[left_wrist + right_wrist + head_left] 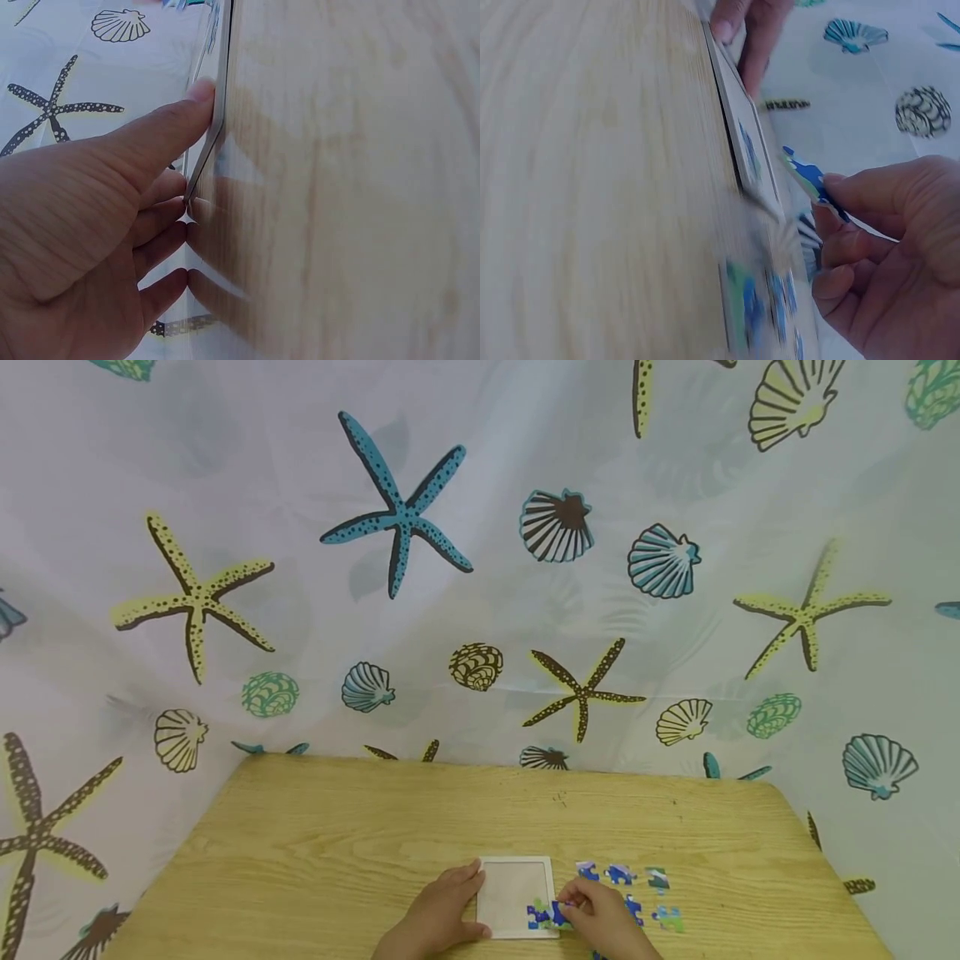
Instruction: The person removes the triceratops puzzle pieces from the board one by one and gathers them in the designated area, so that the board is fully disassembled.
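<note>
My left hand [438,910] rests along the left side of a white-rimmed square puzzle tray [510,885], thumb at the near corner and fingers at the far one. In the left wrist view, the outstretched thumb [176,116] touches the tray's rim, and the other fingertips meet the tabletop. My right hand [603,917] pinches a blue and green jigsaw piece [808,177] between thumb and fingers, tilted over the tray's near right corner. A joined blue and green bit of puzzle [536,913] lies inside the tray, close to the held piece.
Several loose jigsaw pieces [621,874] lie to the right of the tray, some partly hidden by my right hand. The wooden table [337,827] runs back to a white curtain [300,610] printed with shells and starfish, which also hangs at both sides.
</note>
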`<action>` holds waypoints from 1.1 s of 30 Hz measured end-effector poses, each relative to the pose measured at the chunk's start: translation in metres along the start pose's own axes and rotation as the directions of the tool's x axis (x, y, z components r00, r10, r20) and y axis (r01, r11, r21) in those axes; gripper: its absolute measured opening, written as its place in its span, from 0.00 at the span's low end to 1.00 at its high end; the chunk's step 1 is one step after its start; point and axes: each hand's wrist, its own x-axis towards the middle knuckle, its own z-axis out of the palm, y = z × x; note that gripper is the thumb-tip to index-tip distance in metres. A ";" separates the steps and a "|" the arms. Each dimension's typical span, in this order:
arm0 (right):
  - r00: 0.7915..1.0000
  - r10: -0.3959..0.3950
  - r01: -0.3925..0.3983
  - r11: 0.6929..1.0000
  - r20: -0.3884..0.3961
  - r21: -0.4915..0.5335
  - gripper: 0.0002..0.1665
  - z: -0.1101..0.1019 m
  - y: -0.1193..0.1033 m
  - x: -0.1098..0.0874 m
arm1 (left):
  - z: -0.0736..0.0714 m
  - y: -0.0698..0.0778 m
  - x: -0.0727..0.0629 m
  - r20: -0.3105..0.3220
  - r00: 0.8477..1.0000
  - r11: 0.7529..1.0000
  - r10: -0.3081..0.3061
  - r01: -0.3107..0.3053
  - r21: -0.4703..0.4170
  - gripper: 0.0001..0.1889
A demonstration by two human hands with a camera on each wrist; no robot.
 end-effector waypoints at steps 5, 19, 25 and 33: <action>0.999 0.048 -0.048 0.999 -0.011 -0.003 0.05 -0.028 0.025 -0.024 | -0.001 0.001 0.000 -0.005 1.000 1.000 0.003 -0.003 0.010 0.41; 0.980 0.196 -0.194 0.979 0.026 -0.065 0.04 -0.060 0.057 -0.060 | 0.001 0.000 0.001 -0.011 1.000 1.000 0.014 -0.014 0.013 0.42; 0.976 0.215 -0.216 0.967 -0.020 -0.132 0.04 -0.055 0.055 -0.058 | 0.001 0.000 0.001 -0.007 1.000 1.000 0.008 -0.008 0.009 0.42; 0.967 0.251 -0.255 0.955 -0.045 -0.149 0.05 -0.053 0.052 -0.056 | -0.001 0.001 -0.001 -0.002 1.000 1.000 0.002 -0.002 0.001 0.42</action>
